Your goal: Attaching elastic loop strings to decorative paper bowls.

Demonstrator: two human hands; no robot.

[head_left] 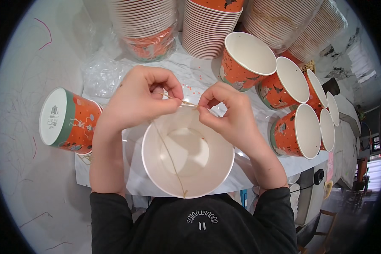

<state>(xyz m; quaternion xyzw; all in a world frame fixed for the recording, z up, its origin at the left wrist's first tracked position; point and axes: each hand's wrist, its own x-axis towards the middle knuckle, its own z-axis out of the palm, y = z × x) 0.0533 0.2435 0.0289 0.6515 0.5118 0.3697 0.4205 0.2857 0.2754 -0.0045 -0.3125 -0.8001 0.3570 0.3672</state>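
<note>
A white-lined paper bucket [218, 161] stands in front of me with its mouth up. Thin tan twine [168, 154] crosses its opening, from a knot at the near rim to the far rim. Over that far rim, my left hand [146, 95] pinches the twine between thumb and fingers. Close by on the right, my right hand [228, 112] pinches the same twine, and a short stretch of it runs between the two hands. The exact spot where the twine meets the far rim is partly hidden by my fingers.
Several orange patterned buckets [287, 80] stand at the right. Tall nested bucket stacks [209, 31] line the back, some in clear plastic. An upside-down bucket [80, 122] sits at the left near crumpled plastic [101, 74]. Tiny orange dots lie on the marbled table [144, 178].
</note>
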